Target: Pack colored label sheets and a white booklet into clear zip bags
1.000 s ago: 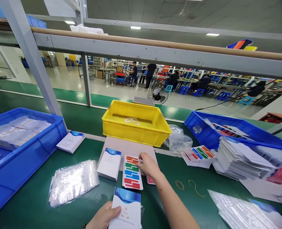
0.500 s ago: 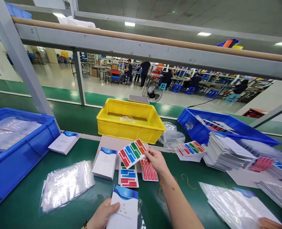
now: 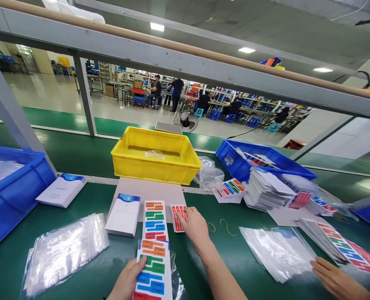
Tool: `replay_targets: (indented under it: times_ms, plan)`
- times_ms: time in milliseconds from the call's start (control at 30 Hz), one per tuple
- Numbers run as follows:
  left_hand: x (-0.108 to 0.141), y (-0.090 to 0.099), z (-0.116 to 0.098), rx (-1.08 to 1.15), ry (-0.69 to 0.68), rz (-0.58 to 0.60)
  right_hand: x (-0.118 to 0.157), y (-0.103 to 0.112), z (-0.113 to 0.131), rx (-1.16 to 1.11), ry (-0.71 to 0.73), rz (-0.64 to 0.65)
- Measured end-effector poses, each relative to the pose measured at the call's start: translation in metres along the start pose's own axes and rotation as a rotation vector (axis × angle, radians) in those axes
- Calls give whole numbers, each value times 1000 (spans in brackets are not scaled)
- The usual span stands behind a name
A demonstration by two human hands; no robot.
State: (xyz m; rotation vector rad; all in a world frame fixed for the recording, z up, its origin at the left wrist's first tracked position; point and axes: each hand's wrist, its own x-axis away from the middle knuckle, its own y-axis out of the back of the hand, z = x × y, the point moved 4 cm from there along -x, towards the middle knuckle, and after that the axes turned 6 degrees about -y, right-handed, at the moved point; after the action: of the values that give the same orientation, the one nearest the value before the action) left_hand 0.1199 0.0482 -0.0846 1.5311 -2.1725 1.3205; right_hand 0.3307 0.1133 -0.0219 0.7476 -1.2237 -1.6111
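My left hand is closed on a white booklet, its thumb on top. A multicoloured label sheet in orange, green, blue and red lies over that booklet and covers most of it. My right hand reaches to the small pile of red label sheets, thumb and fingertips pressed together on the top one. Between the hands lies a pile of multicoloured label sheets. Left of it stands a stack of white-and-blue booklets. Clear plastic shows partly beneath the held booklet.
A yellow bin stands behind the piles. Clear bags and more booklets lie left, beside a blue bin. At right are a blue bin, stacked paper, rubber bands and another person's hand at plastic bags.
The multicoloured sheet has gone from my right hand onto the booklet in my left. My right hand has moved down to the red sheets. The view has swung right.
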Motion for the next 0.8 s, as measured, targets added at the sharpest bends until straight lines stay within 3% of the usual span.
replay_targets:
  times_ms: [133, 333, 567, 800]
  plan:
    - [-2, 4, 3, -12, -47, -8, -15, -12, -2, 137, -106, -20]
    - [-2, 8, 4, -47, -38, -12, -17, -19, 4, 210, -125, 29]
    - [0, 1, -2, -35, -33, 30, -18, -11, -11, 178, -105, 75]
    - [-2, 9, 3, 23, -24, 44, -18, -10, -30, 64, -132, 38]
